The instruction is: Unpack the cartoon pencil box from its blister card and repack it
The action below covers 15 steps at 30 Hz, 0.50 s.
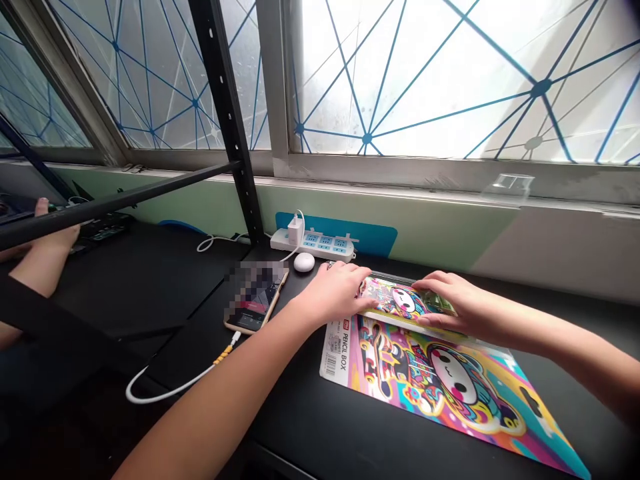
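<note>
A colorful pencil box [387, 295] with a cartoon figure on its top lies crosswise between my hands. My left hand [337, 290] grips its left end, thumb at the near edge and fingers over the far side. Around the right part closes my right hand [447, 300], with the thumb along the near edge. Under and in front of the box is a bright printed card [450, 393] showing a similar cartoon figure, with "PENCIL BOX" and a barcode on its left strip. My hands hide both ends of the box.
Left of my left hand lies a phone [257, 300] with a white charging cable [170, 399]. Behind it are a round white case [304, 262] and a power strip [325, 245]. A black metal post [227, 113] stands at the desk's back. Another person's hand [57, 237] shows far left.
</note>
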Tool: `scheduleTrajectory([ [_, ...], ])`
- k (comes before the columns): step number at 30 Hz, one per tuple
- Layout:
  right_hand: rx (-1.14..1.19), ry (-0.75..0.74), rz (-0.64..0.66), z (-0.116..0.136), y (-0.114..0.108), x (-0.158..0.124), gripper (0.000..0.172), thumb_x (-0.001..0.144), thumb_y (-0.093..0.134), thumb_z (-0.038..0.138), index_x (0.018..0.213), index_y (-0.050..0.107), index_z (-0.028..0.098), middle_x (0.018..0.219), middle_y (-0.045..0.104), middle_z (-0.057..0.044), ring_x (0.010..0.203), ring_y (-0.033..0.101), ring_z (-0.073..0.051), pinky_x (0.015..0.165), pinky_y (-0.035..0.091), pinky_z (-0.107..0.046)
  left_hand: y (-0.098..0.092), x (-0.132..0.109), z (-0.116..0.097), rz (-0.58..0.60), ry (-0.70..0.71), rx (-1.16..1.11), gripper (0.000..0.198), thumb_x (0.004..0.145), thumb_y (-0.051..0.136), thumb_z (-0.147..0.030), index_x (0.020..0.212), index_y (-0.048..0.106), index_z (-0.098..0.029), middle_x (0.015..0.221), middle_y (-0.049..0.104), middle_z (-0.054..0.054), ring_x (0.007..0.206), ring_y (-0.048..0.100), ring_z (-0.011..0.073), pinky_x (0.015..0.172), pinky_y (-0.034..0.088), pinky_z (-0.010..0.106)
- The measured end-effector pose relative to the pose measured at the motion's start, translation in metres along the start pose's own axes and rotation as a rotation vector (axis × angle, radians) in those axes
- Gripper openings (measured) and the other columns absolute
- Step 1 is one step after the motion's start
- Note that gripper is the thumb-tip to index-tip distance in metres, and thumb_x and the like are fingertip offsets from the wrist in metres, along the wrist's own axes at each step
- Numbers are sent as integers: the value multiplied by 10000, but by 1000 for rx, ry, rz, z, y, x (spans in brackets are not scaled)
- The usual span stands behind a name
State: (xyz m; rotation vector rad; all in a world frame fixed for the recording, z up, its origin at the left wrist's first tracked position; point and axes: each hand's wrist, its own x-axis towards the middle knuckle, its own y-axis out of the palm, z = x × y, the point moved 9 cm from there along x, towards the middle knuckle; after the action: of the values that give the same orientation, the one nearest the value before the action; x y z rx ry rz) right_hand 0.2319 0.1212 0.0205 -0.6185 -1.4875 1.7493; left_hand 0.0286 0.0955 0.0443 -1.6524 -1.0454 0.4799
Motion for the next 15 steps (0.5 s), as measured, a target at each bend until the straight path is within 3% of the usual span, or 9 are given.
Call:
scheduleTrajectory([
  [4, 33, 40, 60, -8, 8, 3, 678, 778, 734, 681, 1298, 674, 250, 1204, 671, -126, 1096, 653, -345, 888, 593, -445, 4, -2, 9, -24, -26, 30, 585, 942, 631, -591, 1377, 594, -202, 1420, 625, 114, 1290, 539, 340, 1091, 412, 550],
  [8, 34, 34, 62, 2, 1, 12, 636, 735, 766, 661, 1217, 697, 252, 1126, 674, -108, 1066, 650, -329, 882, 589, -439, 5, 0, 8, -51, -14, 38, 608, 922, 642, -628, 1350, 615, -197, 1389, 636, 129, 1282, 542, 357, 1089, 400, 581],
  [13, -80, 12, -136, 27, -20, 10, 553, 612, 862, 523, 1033, 651, 234, 1000, 702, -83, 917, 673, -303, 756, 587, -400, -9, -3, 18, -141, -13, 47, 639, 866, 719, -637, 1328, 632, -204, 1363, 652, 133, 1301, 539, 375, 1092, 396, 575],
  [15, -119, 26, -225, 36, -25, 3, 520, 643, 851, 458, 1045, 615, 229, 992, 702, -85, 879, 671, -304, 749, 572, -417, -18, -4, 24, -182, -12, 36, 616, 849, 763, -602, 1306, 645, -206, 1289, 692, 117, 1229, 599, 350, 1068, 433, 539],
])
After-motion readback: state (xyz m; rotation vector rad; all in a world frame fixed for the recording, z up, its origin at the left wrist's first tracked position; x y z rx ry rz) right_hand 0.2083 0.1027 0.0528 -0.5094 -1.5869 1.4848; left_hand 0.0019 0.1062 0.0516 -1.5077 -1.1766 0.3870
